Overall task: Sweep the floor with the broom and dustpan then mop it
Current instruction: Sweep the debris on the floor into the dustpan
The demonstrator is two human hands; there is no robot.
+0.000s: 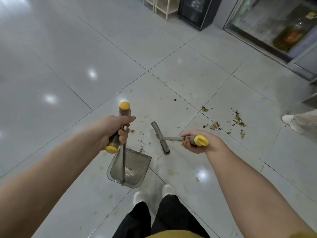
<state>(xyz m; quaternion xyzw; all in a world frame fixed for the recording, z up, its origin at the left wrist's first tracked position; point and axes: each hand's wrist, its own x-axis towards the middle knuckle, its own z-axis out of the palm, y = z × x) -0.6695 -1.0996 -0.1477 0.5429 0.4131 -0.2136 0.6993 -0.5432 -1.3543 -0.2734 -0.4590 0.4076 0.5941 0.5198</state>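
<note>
My left hand (114, 129) grips the yellow-capped grey handle of the dustpan (135, 170), whose grey scoop rests on the floor just ahead of my feet with a few crumbs inside. My right hand (197, 141) grips the yellow-tipped top of the broom handle. The broom head (160, 137) stands on the tile just right of and beyond the dustpan. Scattered debris (237, 120) of green and brown bits lies on the floor to the right of the broom, and smaller specks (140, 140) lie between broom and dustpan.
Glossy grey floor tiles (68, 57) stretch to the left. A white rack (162, 6), a black cabinet (195, 12) and a glass-fronted unit (274, 26) stand at the top right. Another person's white shoe (291, 123) is at the right edge. My white shoes (154, 193) are below the dustpan.
</note>
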